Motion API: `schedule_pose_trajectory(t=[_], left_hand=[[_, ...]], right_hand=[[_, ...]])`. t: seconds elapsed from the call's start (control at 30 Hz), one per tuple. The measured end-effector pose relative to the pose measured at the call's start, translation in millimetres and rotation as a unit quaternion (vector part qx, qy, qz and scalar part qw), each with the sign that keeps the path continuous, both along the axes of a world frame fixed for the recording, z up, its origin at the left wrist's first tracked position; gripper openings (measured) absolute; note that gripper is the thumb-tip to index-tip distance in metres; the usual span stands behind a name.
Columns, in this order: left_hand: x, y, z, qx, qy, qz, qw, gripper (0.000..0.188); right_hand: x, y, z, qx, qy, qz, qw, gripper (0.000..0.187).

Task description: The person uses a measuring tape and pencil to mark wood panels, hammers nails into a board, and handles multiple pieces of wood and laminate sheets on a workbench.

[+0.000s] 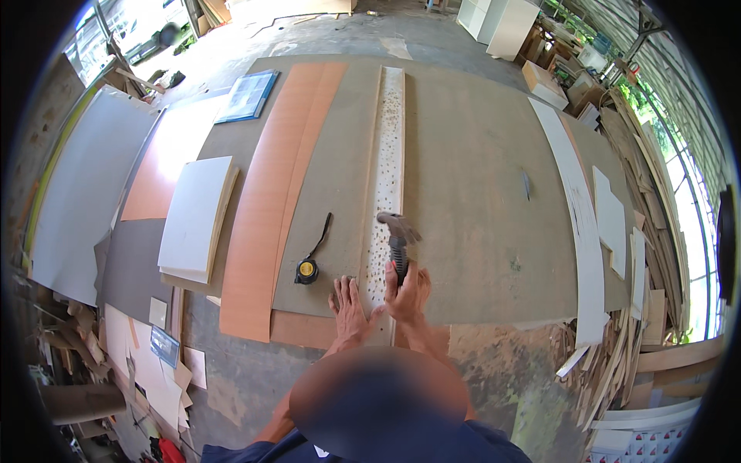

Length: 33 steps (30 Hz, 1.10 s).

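Observation:
My right hand [408,292] grips a claw hammer [397,245] by its dark handle. The hammer's metal head is over a long narrow board [391,131] with a white speckled face and pale raised edges. Spread on the near end of that board, mostly over its left edge, is my left hand [351,309], its fingers apart and nothing in it. To the left of the hammer, a black and yellow tape measure [307,270] lies on the worktable [471,177], its dark strap stretched away from me.
An orange wood-grain sheet [282,193] lies left of the tape measure, with a stack of white panels [197,220] beyond it. White strips [575,216] lie along the table's right side. Scrap wood [610,370] is heaped at the lower right. A dark blade-like piece [526,186] rests on the table.

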<state>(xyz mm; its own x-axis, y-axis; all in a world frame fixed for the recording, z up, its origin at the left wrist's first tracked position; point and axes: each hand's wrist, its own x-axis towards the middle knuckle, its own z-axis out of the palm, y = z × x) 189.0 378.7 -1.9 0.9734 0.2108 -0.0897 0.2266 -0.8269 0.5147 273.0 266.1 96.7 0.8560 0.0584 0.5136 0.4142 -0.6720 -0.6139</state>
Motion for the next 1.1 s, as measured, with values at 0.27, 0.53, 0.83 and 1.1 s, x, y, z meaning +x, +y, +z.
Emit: schedule_pose_trajectory(t=[0.27,0.53,0.83,1.1], left_hand=[[2.0,-3.3,-5.3,0.0,-0.017,-0.01,1.0,0.1],[1.4,-2.7,-8.0,0.004,-0.026,-0.013,1.0,0.102],[3.6,18.4,-22.3,0.01,-0.052,-0.011,0.999,0.085],[29.2,91.8,20.4,0.074,-0.209,0.144,0.964,0.065]], right_hand=[[-1.5,-3.2,-46.2,-0.269,0.175,0.04,0.946,0.026],[-3.0,2.4,-41.3,-0.097,0.006,-0.034,0.995,0.035],[-21.2,10.4,-41.9,-0.152,0.122,-0.019,0.981,0.034],[-67.6,-1.6,-66.0,-0.229,0.222,0.041,0.947,0.045]])
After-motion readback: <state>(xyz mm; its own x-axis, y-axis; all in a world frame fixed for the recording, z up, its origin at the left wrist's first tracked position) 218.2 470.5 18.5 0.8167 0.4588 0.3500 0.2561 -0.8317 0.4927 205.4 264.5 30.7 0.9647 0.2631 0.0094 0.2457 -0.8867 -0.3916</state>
